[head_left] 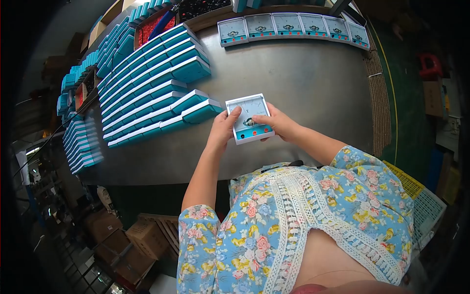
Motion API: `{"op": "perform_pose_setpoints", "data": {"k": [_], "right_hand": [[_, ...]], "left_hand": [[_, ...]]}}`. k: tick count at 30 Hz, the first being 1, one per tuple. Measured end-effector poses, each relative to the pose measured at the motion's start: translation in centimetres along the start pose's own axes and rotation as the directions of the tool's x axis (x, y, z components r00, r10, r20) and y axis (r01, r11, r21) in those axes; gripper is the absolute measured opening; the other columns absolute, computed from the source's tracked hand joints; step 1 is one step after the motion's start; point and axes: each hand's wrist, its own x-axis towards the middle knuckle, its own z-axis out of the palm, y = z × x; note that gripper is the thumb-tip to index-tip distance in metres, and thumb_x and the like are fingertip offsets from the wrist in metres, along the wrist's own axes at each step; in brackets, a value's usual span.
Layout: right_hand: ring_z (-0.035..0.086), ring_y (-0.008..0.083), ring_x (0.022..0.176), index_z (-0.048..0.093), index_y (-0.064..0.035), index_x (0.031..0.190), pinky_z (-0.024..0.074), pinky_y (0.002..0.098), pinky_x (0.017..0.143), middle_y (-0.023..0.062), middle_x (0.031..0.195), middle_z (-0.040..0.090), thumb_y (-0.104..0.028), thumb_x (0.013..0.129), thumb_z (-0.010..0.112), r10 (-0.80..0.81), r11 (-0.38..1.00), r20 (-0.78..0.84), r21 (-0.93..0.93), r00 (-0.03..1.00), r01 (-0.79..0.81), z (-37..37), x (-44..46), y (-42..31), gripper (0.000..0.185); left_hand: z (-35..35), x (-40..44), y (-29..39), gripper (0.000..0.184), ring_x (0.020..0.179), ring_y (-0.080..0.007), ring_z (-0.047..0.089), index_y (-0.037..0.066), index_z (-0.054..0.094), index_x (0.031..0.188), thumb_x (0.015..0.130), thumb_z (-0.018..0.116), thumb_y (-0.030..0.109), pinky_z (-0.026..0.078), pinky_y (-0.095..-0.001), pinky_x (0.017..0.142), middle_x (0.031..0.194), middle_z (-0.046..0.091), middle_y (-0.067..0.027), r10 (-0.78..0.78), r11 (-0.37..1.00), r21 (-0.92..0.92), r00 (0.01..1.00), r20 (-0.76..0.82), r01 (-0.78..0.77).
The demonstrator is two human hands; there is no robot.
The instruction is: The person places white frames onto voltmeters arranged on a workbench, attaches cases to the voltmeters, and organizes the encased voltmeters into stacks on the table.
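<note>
Between my two hands is a panel meter (250, 131) with a white frame, a pale dial marked V and a teal lower strip carrying black and red terminals. My left hand (224, 128) grips its left side, thumb on the dial face. From the right, my right hand (279, 123) holds the other edge, with the thumb over the dark part at the middle of the dial. Fingers of both hands are partly hidden beneath the meter. It is held face up over the metal table (293, 78), close to my body.
Long rows of teal-and-white meters (152, 93) stand packed on the left of the table. Several finished-looking meters (289, 25) line the far edge. Behind the rows are a box of red parts (152, 30) and a box of dark parts (200, 7). Cardboard boxes (147, 237) sit below left.
</note>
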Motion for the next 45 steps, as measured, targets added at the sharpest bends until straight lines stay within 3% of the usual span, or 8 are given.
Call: {"op": "perform_pose_setpoints", "data": {"k": [5,8,18,22,25,30,37,45], "right_hand": [[0.064,0.0194,0.065,0.046,-0.0051,0.122,0.0567,0.0293,0.05,0.0115,0.096,0.062,-0.032,0.09,0.06,0.161,0.939,-0.045,0.314,0.986,-0.139,-2.1,5.4,-5.0,0.045],[0.064,0.02,0.066,0.049,-0.0029,0.116,0.0577,0.0299,0.052,0.0113,0.089,0.06,-0.031,0.092,0.051,0.351,0.877,0.076,0.324,0.933,-0.356,-1.8,10.8,-6.6,0.037],[0.058,0.0251,0.098,0.03,-0.002,0.14,0.0559,0.0388,0.08,0.0214,0.119,0.05,-0.046,0.091,0.054,0.339,0.891,0.007,0.319,0.941,-0.324,4.4,19.8,-9.0,0.07],[0.062,0.0198,0.092,0.038,-0.0039,0.14,0.0537,0.0346,0.076,0.0147,0.111,0.059,-0.035,0.091,0.06,-0.165,0.972,-0.043,-0.174,0.985,0.155,-5.2,14.6,-8.0,0.062],[0.062,0.0134,0.085,0.062,-0.002,0.113,0.0501,0.0287,0.075,0.0049,0.093,0.065,-0.016,0.088,0.063,-0.663,0.732,-0.338,-0.482,0.668,0.482,-17.1,9.5,-8.9,0.029],[0.053,0.0301,0.114,0.052,-0.0013,0.124,0.0421,0.0402,0.097,0.0182,0.118,0.056,-0.031,0.079,0.068,-0.79,0.579,-0.612,-0.728,-0.031,-0.366,-38.3,2.3,-12.2,0.056],[0.036,0.0407,0.13,0.027,0.0088,0.138,0.0319,0.0431,0.108,0.0278,0.139,0.037,-0.07,0.055,0.075,-0.457,0.66,-0.878,-0.442,0.142,-0.608,-43.2,4.5,-15.6,0.124],[0.034,0.0402,0.131,0.023,0.0004,0.143,0.0314,0.0445,0.108,0.0238,0.138,0.038,-0.062,0.053,0.081,-0.512,0.535,-0.784,-0.61,0.35,-0.584,-44.5,1.7,-14.7,0.124]], "left_hand": [[-6.0,1.2,5.1,0.044,0.102,-0.031,0.055,0.002,0.061,0.116,0.093,0.054,0.039,0.045,-0.0428,0.082,0.107,0.064,-0.0125,0.835,0.216,0.96,0.544,-0.086,-0.18],[-10.5,4.8,3.3,0.042,0.103,-0.032,0.051,0.004,0.057,0.117,0.093,0.054,0.038,0.037,-0.0424,0.091,0.107,0.06,-0.0122,0.86,-0.053,0.947,0.467,0.204,-0.316],[-9.9,4.3,3.1,0.038,0.106,-0.0343,0.048,0.003,0.056,0.113,0.085,0.065,0.026,0.038,-0.0445,0.092,0.113,0.053,-0.0163,0.895,0.05,0.94,0.432,0.108,-0.338],[-4.7,5.6,7.7,0.043,0.106,-0.0333,0.05,0.0,0.052,0.119,0.084,0.065,0.019,0.04,-0.0411,0.091,0.113,0.056,-0.0183,0.86,0.132,0.84,0.482,0.166,-0.526],[0.2,11.7,11.3,0.059,0.112,-0.0353,0.049,-0.003,0.043,0.129,0.082,0.069,0.022,0.039,-0.0414,0.095,0.118,0.055,-0.02,0.808,0.209,0.826,0.568,0.156,-0.524],[3.3,25.5,13.5,0.097,0.122,-0.0408,0.043,-0.013,0.036,0.132,0.071,0.075,0.051,0.033,-0.0435,0.106,0.127,0.048,-0.0287,0.751,0.293,0.953,0.635,-0.182,-0.073],[3.9,29.5,14.5,0.11,0.122,-0.0406,0.045,-0.012,0.039,0.126,0.054,0.082,0.061,0.037,-0.0426,0.104,0.126,0.049,-0.0292,0.518,0.518,0.848,0.75,-0.411,0.107],[7.3,16.0,2.9,0.12,0.131,-0.0414,0.032,-0.016,0.017,0.137,0.059,0.084,0.046,0.029,-0.0429,0.11,0.136,0.033,-0.0319,0.239,0.708,0.685,0.856,-0.458,0.169]]}}
